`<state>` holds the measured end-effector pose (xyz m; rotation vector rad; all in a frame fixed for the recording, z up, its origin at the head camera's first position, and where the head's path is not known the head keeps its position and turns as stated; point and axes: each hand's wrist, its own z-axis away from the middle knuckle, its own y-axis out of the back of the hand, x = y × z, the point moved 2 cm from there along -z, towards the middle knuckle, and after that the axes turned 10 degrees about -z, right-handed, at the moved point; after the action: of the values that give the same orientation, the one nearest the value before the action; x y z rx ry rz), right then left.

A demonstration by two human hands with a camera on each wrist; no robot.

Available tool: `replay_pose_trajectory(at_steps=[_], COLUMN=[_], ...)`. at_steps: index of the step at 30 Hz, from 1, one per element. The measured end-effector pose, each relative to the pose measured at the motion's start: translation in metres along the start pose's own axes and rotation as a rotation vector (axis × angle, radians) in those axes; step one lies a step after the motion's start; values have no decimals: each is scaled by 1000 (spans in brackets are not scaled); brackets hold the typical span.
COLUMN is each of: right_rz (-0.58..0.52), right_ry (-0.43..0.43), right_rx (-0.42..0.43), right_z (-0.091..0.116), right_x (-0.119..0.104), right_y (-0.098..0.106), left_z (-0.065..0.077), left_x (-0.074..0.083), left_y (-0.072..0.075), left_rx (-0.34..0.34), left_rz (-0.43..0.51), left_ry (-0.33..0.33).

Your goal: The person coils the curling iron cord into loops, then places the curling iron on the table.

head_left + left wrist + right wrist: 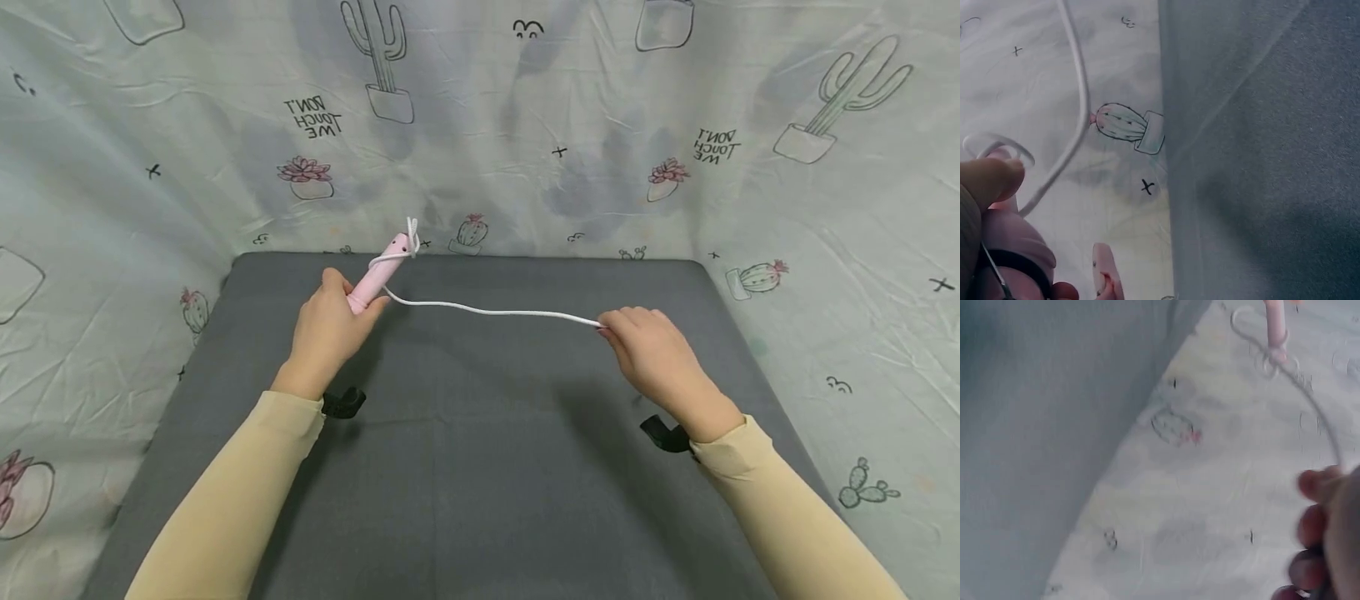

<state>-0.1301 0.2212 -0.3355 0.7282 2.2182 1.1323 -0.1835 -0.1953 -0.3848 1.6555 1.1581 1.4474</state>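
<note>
My left hand (324,331) grips the lower part of a pink rod (380,271) with dark dots near its raised upper end. A white cord (491,312) wraps the rod and forms small loops at its top. From the rod the cord runs slightly slack to my right hand (656,354), whose thumb and fingers pinch it. In the left wrist view, the cord (1080,81) curves up past the left thumb (997,181). The rod (1276,328) appears at the top of the right wrist view. The right fingers hide whatever lies inside that hand.
Both hands are over a grey table surface (465,467). Pale cloth printed with cactuses (480,108) rises behind the table's far edge and along both sides. Black straps (343,403) show at the wrists, beside the cream sleeves.
</note>
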Motion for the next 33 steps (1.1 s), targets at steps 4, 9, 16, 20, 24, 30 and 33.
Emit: replay_pose_trajectory(at_steps=[4,9,16,20,24,30,33], right_rz=[-7,-29,-83,-129,-175,-170,-185], right_ry=[67,156,311,394,439,491,506], right_rx=[171,295,348,265,221,108,51], right_z=[-9,-32,-75,-97,-105,-107,-112], right_x=[1,-8,-40,-59,-73,-96,-106], right_y=[19,31,33,30,23,1,-11], left_z=[2,7,18,25,26,27,30], left_x=[5,16,34,45,53,62,66], left_y=[-5,-15,-31,-35,-34,-34,-35], left_rx=[-7,-31,-130,-135,-110,-143,-187], left_rz=[-54,-143,-216,-184,-87,-14,19], left_ry=[-100,-231,-429,-483,-461,-433,-440])
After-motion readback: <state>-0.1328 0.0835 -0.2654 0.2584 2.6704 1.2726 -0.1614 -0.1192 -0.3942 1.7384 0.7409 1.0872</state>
